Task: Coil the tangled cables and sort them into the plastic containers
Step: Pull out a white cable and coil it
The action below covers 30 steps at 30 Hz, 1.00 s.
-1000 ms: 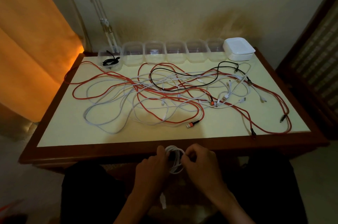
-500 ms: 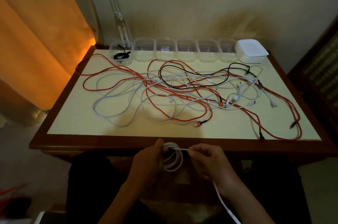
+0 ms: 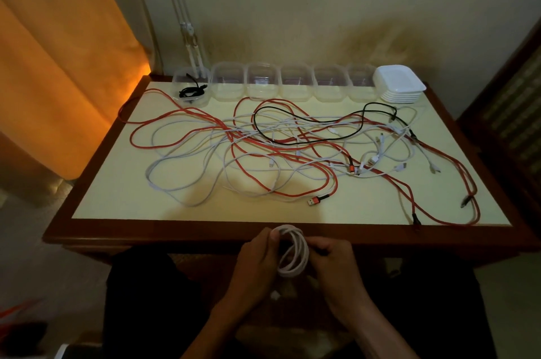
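A: Where is the coil?

B: The white cable coil (image 3: pixel 292 253) sits between both hands, just in front of the near edge of the bench (image 3: pixel 205 228) and below its top. The left hand (image 3: pixel 257 262) has its fingers curled round the coil's left side; the right hand (image 3: pixel 333 262) pinches its right side.

A: And the rest of the cables?

B: A tangle of red, white and black cables (image 3: pixel 292 150) spreads over most of the cream top. One red loop (image 3: pixel 456 191) runs close to the right edge and the near right corner; another red strand (image 3: pixel 126 106) hangs over the left edge.

A: Open room?

B: A bare strip of bench along the near left, between the tangle and the wooden border.

A: The containers?

B: Six clear plastic containers (image 3: pixel 295 86) stand in a row along the far edge by the wall. The leftmost container (image 3: pixel 191 89) holds a coiled black cable (image 3: pixel 191 92). A stack of white lids (image 3: pixel 399 87) stands at the row's right end.

A: Any writing?

B: None that I can read; it is too dim.
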{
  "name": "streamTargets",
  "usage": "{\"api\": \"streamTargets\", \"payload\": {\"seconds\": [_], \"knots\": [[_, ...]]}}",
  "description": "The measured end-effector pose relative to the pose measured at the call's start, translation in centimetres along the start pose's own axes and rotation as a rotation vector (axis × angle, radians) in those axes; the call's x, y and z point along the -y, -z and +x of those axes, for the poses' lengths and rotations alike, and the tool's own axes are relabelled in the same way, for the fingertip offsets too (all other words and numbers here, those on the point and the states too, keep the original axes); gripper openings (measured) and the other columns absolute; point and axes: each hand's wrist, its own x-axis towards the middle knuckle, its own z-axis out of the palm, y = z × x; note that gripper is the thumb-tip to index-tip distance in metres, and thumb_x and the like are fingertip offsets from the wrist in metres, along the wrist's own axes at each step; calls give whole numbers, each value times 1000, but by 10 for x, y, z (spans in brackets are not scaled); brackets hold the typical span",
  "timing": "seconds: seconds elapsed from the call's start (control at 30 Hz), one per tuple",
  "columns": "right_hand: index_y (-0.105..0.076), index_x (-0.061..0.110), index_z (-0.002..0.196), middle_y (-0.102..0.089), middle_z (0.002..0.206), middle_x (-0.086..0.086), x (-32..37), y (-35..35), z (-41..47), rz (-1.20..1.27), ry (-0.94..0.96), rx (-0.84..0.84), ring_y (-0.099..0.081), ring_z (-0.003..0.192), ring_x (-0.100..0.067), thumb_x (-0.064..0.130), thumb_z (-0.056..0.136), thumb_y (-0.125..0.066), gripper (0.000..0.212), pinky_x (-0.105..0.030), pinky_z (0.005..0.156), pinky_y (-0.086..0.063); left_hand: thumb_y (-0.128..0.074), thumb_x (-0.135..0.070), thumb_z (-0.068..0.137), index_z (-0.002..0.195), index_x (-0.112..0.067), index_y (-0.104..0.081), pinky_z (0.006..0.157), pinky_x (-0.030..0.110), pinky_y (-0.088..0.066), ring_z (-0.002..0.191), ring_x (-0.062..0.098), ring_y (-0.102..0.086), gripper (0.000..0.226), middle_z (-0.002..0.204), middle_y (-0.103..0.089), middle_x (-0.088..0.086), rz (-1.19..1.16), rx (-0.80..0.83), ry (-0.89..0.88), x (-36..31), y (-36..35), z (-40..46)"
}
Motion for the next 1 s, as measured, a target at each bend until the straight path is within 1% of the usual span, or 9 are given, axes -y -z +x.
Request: {"api": "streamTargets", "payload": {"seconds": [0.13, 0.23, 0.3, 0.4, 0.47, 0.57, 0.7, 0.83, 1.0], "knots": [[-73, 8, 109, -75, 103, -11, 8, 4, 0, 326, -211, 53, -72, 96, -26, 14, 100, -50, 26, -38, 79, -59, -17, -52, 99, 91, -23, -53, 60, 38, -53, 59, 12, -60, 47, 70, -61, -4, 372, -68, -11, 1, -6, 1], [-62, 17, 125, -71, 115, -8, 0, 6, 5, 265, -243, 38, -70, 104, -22, 16, 99, -54, 27, -40, 90, -57, -29, -42, 101, 88, -25, -49, 65, 28, -49, 69, 9, -54, 30, 78, -54, -10, 516, -67, -75, 4, -10, 5], [-62, 11, 125, -69, 118, -14, -1, 10, 6, 373, -295, 95, -68, 104, -27, 6, 99, -50, 29, -43, 93, -55, -34, -44, 100, 90, -21, -55, 69, 33, -50, 72, 9, -54, 33, 80, -57, -7, 358, -2, -100, 5, -13, 5], [-61, -7, 124, -64, 105, -24, 5, 12, 5, 777, -373, 310, -64, 85, -28, -6, 94, -48, 33, -33, 73, -57, -36, -52, 94, 88, -10, -63, 64, 39, -48, 69, 17, -59, 50, 76, -61, 2, -94, -12, -116, 1, -10, 0], [-57, -10, 128, -64, 102, -24, 4, 12, 4, 855, -382, 356, -64, 80, -26, -6, 92, -52, 36, -31, 68, -57, -39, -52, 93, 86, -8, -63, 61, 41, -46, 67, 21, -60, 50, 75, -61, 4, -165, -34, -134, 3, -7, -1], [-62, -2, 123, -67, 114, -23, -1, 6, 5, 670, -330, 251, -67, 94, -31, 7, 92, -61, 32, -39, 79, -58, -36, -54, 95, 82, -11, -60, 54, 40, -46, 59, 15, -59, 51, 72, -60, 2, -58, -96, -138, 10, -6, -4], [-69, 15, 95, -73, 90, -2, -1, -3, -3, 12, -219, -88, -68, 91, -19, 41, 92, -60, 28, -37, 82, -55, -33, -46, 98, 80, -18, -54, 45, 14, -36, 52, 7, -57, 39, 62, -59, -7, 109, -271, -85, 10, 1, -3], [-71, 16, 86, -71, 81, 0, 4, -13, -11, -177, -198, 124, -68, 80, -16, 44, 90, -62, 30, -32, 74, -54, -54, -36, 96, 95, -22, -54, 44, 11, -32, 50, -1, -46, 14, 74, -52, -15, 481, -244, -87, 19, 5, 1], [-66, 6, 72, -63, 72, -13, 5, -8, -8, 133, -312, 137, -60, 64, -22, 18, 95, -58, 27, -31, 56, -46, -44, -32, 100, 101, -19, -59, 47, 23, -40, 52, 7, -53, 20, 65, -52, -14, 450, -228, -45, 21, 13, 4]]}}
